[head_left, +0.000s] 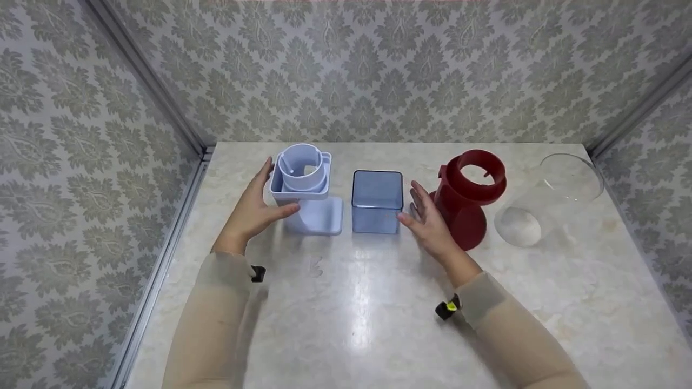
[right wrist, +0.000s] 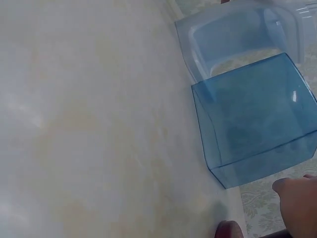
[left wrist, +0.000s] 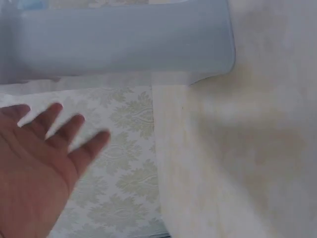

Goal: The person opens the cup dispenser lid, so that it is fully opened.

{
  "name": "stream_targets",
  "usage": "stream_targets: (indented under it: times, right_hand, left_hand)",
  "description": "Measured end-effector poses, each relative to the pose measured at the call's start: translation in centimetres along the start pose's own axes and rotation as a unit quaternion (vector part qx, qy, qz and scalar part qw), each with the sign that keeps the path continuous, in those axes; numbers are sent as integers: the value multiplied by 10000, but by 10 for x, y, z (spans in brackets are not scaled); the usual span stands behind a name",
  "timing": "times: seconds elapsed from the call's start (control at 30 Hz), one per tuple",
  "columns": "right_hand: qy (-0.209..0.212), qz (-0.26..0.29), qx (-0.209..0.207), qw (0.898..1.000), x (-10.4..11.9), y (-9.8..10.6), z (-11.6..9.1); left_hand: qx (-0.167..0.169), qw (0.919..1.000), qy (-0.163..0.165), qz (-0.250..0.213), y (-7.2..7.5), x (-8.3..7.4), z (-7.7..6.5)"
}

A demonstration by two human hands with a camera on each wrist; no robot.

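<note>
A light-blue plastic stand with a square top tray and a round collar stands upright at the left of the table. Along its left side my left hand is spread, thumb in front; the left wrist view shows this palm apart from the stand's wall. Right of the stand sits a see-through blue square container. My right hand reaches beside its right side, fingers extended and holding nothing. In the right wrist view only a little of the hand shows below the container.
Just right of my right hand stands a red plastic stand with a round collar. Farther right lies a clear, round-mouthed vessel, its outline faint against the marbled table. Patterned walls enclose the back and sides.
</note>
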State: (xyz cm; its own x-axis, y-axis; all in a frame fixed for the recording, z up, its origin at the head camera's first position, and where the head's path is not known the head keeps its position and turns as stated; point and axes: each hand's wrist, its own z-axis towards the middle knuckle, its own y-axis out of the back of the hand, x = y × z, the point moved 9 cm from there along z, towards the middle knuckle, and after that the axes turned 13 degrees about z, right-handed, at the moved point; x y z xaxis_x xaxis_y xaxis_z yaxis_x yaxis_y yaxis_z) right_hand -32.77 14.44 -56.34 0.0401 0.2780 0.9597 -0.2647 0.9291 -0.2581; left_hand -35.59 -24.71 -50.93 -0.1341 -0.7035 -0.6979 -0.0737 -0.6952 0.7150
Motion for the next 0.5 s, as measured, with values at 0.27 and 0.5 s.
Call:
stream_targets:
  times: [0.27, 0.5]
  right_hand:
    - [446, -1237, -115, 9913, 25, 18, -56]
    - [1569, -3108, -456, 9363, 65, 45, -91]
  left_hand:
    - [-1060, 9669, 121, 2317, 29, -4, -32]
    - [-1132, 9442, 396, 3068, 45, 2, -52]
